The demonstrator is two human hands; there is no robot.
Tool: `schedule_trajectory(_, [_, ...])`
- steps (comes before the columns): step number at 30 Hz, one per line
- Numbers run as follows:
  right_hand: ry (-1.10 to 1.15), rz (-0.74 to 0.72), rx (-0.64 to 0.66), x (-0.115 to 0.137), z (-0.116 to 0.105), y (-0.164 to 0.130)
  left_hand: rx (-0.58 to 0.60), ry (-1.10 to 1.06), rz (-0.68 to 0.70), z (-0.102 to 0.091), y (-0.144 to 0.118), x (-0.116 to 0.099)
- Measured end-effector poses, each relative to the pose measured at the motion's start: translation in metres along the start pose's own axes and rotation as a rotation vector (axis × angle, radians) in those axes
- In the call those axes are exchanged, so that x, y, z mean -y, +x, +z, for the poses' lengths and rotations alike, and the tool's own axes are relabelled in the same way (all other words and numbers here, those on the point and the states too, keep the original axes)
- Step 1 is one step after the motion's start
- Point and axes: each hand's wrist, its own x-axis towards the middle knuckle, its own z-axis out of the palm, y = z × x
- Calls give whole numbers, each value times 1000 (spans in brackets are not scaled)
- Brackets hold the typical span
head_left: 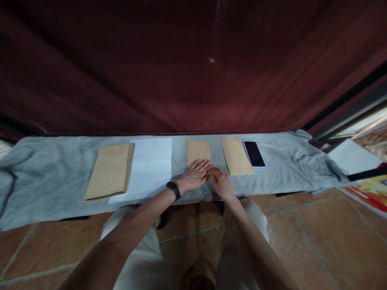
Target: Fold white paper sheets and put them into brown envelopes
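A brown paper envelope (198, 150) lies upright before me on a grey cloth. My left hand (196, 175) rests flat across its near part, fingers stretched to the right. At the envelope's near right corner, my right hand (220, 180) has its fingers bent inward, touching or almost touching the left fingertips. Whatever is between the right fingers is hidden. The envelope's near end is covered by both hands. Another brown envelope (237, 156) lies flat to the right, apart from my right hand.
A stack of brown envelopes (109, 171) overlaps white paper sheets (152, 167) on the left. A phone (254, 154) lies beside the right envelope. The grey cloth (287, 161) covers a narrow bench against a dark red panel (193, 80). Printed packaging (369, 193) is at far right.
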Motion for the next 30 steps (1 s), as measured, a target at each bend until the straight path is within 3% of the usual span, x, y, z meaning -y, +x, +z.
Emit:
schedule_trajectory(8, [-26, 4, 19, -3, 2, 0, -4, -34, -42, -9, -10, -16])
schedule_trajectory(30, [-96, 57, -13, 1, 7, 0, -52, -45, -81, -1, -22, -24])
